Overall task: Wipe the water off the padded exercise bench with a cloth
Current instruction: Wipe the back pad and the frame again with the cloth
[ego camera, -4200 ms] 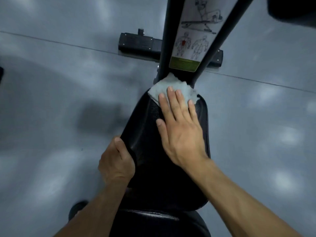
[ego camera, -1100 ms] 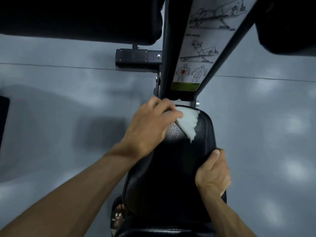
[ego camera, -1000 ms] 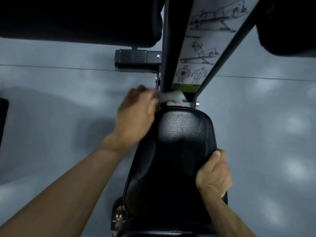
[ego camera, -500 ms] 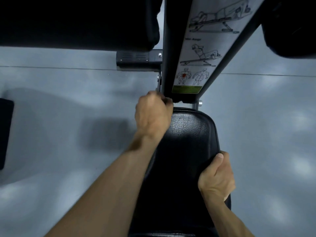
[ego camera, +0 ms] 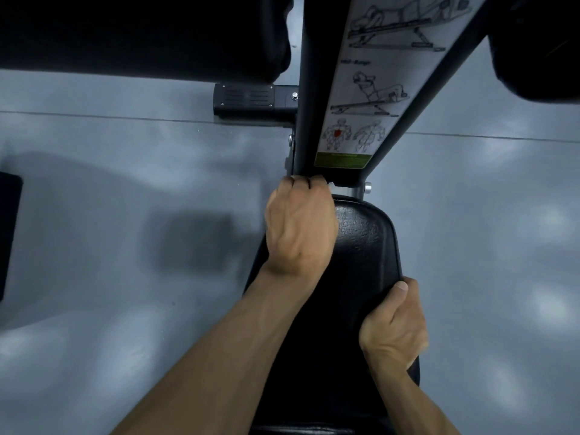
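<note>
My left hand: curled in a fist at the top end of the bench pad, fingers tucked over the far edge.
Cloth: only a tiny white bit peeks out by my left fingers.
My right hand: grips the pad's right edge, thumb on top.
Floor: grey.

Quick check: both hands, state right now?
Left hand: curled at the bench pad's far end; contents hidden.
Right hand: grips the pad's right edge.
</note>
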Available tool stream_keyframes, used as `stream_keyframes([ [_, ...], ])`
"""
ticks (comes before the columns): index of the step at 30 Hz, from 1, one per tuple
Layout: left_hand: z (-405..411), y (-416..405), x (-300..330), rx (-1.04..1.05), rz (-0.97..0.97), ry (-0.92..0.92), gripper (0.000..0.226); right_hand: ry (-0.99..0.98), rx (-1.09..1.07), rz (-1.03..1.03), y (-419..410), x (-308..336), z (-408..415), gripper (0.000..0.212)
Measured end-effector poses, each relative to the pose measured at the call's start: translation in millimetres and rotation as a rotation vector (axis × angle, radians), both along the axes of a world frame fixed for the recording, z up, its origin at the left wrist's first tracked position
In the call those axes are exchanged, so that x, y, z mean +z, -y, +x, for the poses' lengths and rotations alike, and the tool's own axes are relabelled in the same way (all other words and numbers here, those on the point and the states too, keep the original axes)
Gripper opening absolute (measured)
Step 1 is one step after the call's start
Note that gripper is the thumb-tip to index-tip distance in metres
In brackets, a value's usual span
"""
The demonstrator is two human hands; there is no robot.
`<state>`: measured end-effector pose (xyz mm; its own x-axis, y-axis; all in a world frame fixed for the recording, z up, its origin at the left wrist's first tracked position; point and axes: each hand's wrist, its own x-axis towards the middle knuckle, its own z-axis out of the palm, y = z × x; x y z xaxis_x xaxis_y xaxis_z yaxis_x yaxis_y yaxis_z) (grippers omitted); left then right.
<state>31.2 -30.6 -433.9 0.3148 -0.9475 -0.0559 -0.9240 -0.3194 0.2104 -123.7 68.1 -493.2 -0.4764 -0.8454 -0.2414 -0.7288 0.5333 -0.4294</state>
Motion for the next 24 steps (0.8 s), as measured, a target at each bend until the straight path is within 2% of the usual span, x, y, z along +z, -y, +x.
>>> stream_keyframes([
  [1,3,1,1,-0.034,0.019,0.037,0.004,-0.001,-0.001,-0.001,0,0,0,0.031],
  [4,9,7,3,-0.118,0.007,0.096,0.019,-0.007,-0.004,-0.005,-1,1,0,0.035],
  [8,-1,15,2,-0.196,-0.025,0.084,0.027,-0.013,-0.004,-0.006,0,0,0,0.037],
  [11,-7,19,-1,-0.256,-0.025,0.073,0.025,-0.011,-0.01,-0.007,-1,0,0,0.04],
  [15,-26,25,-2,-0.32,-0.01,-0.018,0.006,0.014,-0.033,0.0,0,2,1,0.036],
  [18,-66,30,-5,-0.488,0.082,-0.162,0.021,0.025,-0.034,0.018,0,4,1,0.032],
  [20,-82,33,5,-0.489,0.108,-0.257,0.014,0.039,-0.024,0.015,2,3,2,0.032],
  [22,-79,28,13,-0.462,-0.034,-0.266,0.008,0.019,-0.019,0.009,0,1,-1,0.033],
  [24,-55,16,14,-0.391,-0.196,-0.219,0.015,0.003,-0.009,0.009,-1,1,0,0.039],
])
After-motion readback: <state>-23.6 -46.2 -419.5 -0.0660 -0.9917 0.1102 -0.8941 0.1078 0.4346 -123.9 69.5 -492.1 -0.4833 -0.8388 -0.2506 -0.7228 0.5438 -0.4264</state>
